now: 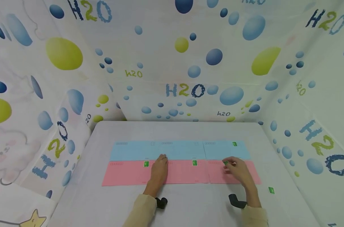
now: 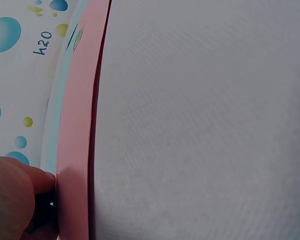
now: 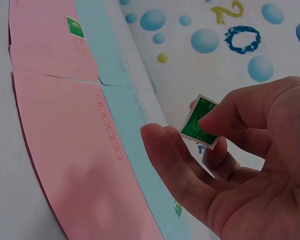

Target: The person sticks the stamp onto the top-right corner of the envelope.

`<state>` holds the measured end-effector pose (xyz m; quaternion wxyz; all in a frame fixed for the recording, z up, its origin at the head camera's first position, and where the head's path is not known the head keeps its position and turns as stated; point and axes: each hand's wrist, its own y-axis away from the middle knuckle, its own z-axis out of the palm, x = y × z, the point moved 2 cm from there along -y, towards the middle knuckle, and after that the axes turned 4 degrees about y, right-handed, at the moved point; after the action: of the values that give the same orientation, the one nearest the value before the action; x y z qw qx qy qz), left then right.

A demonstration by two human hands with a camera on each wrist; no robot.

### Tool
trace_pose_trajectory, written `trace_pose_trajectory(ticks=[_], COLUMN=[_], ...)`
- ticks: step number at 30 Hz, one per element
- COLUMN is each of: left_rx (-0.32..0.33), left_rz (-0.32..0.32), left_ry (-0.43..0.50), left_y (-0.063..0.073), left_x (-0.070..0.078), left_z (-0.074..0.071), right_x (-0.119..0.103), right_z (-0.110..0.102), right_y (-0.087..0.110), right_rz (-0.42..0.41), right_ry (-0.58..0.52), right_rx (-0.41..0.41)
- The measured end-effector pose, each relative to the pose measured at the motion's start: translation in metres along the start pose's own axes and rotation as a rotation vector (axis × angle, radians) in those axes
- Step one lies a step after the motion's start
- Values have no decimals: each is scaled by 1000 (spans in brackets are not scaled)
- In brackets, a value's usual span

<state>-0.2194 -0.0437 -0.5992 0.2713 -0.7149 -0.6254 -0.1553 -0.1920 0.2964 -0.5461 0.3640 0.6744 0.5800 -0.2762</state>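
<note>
My right hand (image 1: 237, 168) pinches a small green postage stamp (image 3: 200, 122) between thumb and fingers, above the right pink envelope (image 3: 70, 145). The stamp has a white perforated edge and is tilted in the right wrist view. My left hand (image 1: 159, 168) rests on the pink envelopes where the left one (image 1: 123, 173) meets the middle one (image 1: 186, 173), and hides that join. Green stamps lie at the upper right of the left pink envelope (image 1: 146, 164) and of the middle one (image 1: 194, 162). Another stamp (image 1: 234, 144) is on the right blue envelope (image 1: 226, 153).
Behind the pink row, blue envelopes (image 1: 132, 153) lie edge to edge. One loose green stamp (image 1: 271, 190) is on the white table (image 1: 200, 205), to the right of my right hand. Patterned cloth walls (image 1: 166, 63) surround the table's back and sides.
</note>
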Motion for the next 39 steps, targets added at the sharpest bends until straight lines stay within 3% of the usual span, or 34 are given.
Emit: trace_pose_trajectory(ticks=[7,10,19,24,29,39], left_rx=[7,3,28,29,27,36], left_rz=[-15,-20,18,2,-19,-18], left_ry=[20,19,-2,4,13,51], left_y=[-1,-2,-4,-1,0,1], left_x=[-1,-2,-2,-1,-1,0], left_z=[1,1,2,0,0,-1], right_x=[-11,-17,-26,-34,-42,-53], right_z=[9,14,32,42,50,59], right_y=[-23,-35,-64,-75,-90,-114], right_rz=[-129,-167,-121,-153,-109,-112], right_ry=[169,176,-47,10,78,118], right_rx=[-50,-67,0,-6,-7,-15])
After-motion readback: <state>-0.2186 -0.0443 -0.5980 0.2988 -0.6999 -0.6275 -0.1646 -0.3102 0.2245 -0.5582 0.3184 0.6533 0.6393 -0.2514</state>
